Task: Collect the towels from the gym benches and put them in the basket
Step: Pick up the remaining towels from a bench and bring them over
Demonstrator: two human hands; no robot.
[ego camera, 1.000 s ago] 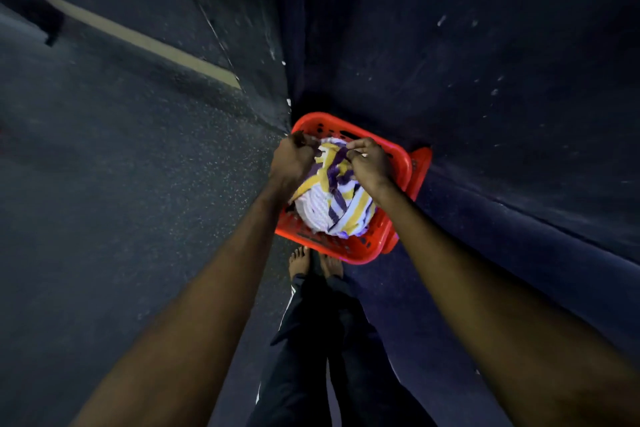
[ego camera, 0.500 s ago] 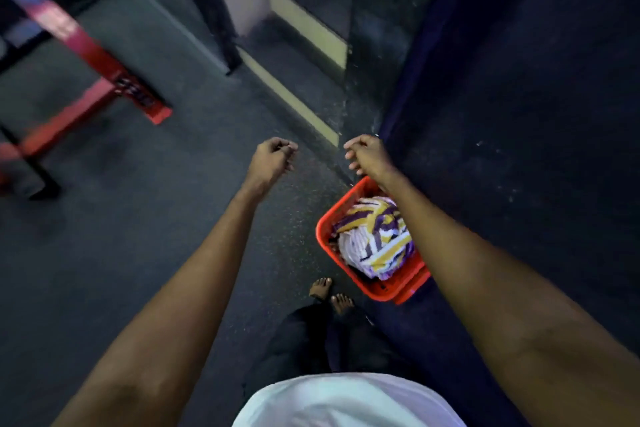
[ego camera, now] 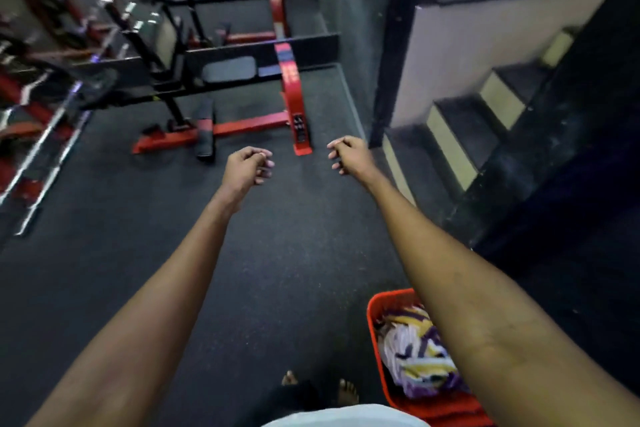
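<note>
My left hand [ego camera: 247, 166] and my right hand [ego camera: 349, 156] hang out ahead of me, fingers loosely curled and nothing in either. I judge they are free because the striped towel [ego camera: 415, 357] lies bundled in the red basket [ego camera: 375, 305]. The basket sits on the floor just beside my right foot [ego camera: 348, 388], partly under my right forearm, where I can drop the next towel in easily. The floor [ego camera: 277, 253] is dark, speckled rubber matting. Ahead stands a red and black frame [ego camera: 292, 97] with a padded bench [ego camera: 228, 69] behind it, and I see no towel on that pad. More racks run blurred along the left. Steps [ego camera: 460, 135] with pale fronts climb on my right beside a dark wall.
</note>
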